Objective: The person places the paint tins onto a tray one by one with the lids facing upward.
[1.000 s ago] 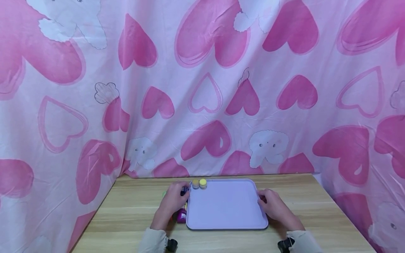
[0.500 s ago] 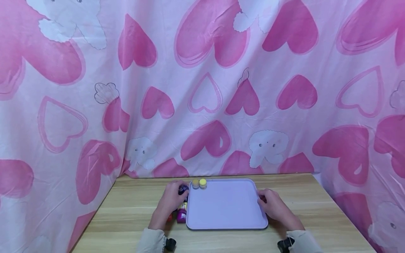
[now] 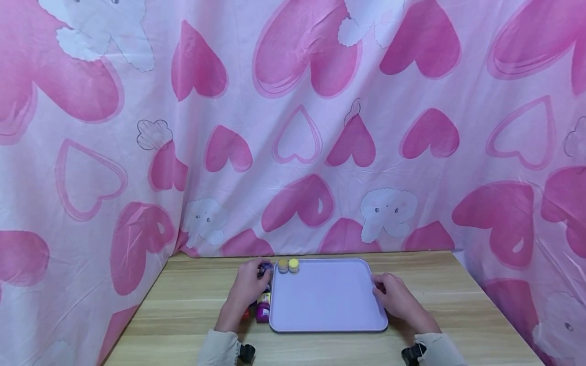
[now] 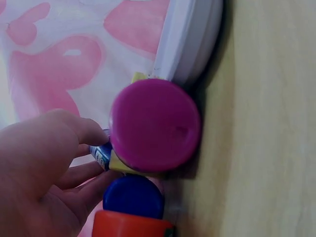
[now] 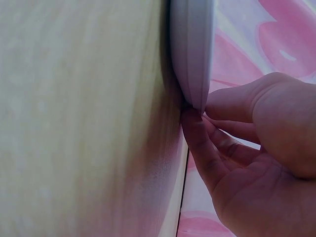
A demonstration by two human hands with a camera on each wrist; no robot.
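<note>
My left hand (image 3: 244,285) pinches a small dark blue jar (image 3: 264,268) between thumb and fingers, just outside the far left corner of the lavender tray (image 3: 329,297). The left wrist view shows this jar's blue-and-white label (image 4: 101,155) at my fingertips, partly hidden behind a purple lid. That lid belongs to a purple jar (image 3: 263,312) lying by the tray's left edge. At the opposite side, my right hand (image 3: 397,295) grips the tray's right rim (image 5: 195,54), thumb on top and fingers below. Two small jars, one tan-lidded (image 3: 283,266) and one yellow-lidded (image 3: 293,266), stand in the tray's far left corner.
Close to the left hand are a yellow piece (image 3: 265,298), a blue lid (image 4: 133,196) and a red-orange item (image 4: 131,224). The wooden table (image 3: 183,305) ends at a pink heart-patterned curtain (image 3: 293,203) behind and at both sides.
My left hand has shifted slightly left and away from me with the dark blue jar, uncovering more of the purple jar and yellow piece. The right hand and tray stay put.
</note>
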